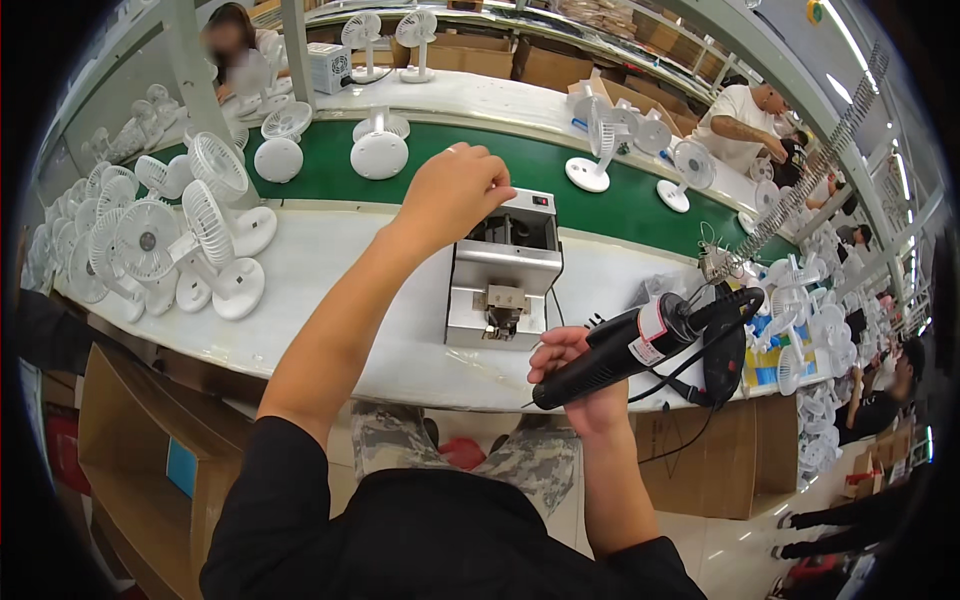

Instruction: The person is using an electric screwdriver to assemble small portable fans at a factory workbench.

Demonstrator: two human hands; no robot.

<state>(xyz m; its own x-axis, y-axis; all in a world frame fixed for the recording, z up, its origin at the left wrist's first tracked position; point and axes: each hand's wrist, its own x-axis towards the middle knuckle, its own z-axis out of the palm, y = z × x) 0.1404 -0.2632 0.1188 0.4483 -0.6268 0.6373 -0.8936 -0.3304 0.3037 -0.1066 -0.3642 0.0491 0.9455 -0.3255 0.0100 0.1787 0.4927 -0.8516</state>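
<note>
I get one view only — a head-worn fisheye looking steeply down over the bench (330,270), hands close, the conveyor (560,175) beyond; the rim bends, perhaps hiding edges.

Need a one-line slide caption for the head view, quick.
Right hand grips a black electric screwdriver while left hand reaches over the metal screw feeder beside white fans.

Black electric screwdriver (625,350), tilted, tip lower-left
</note>
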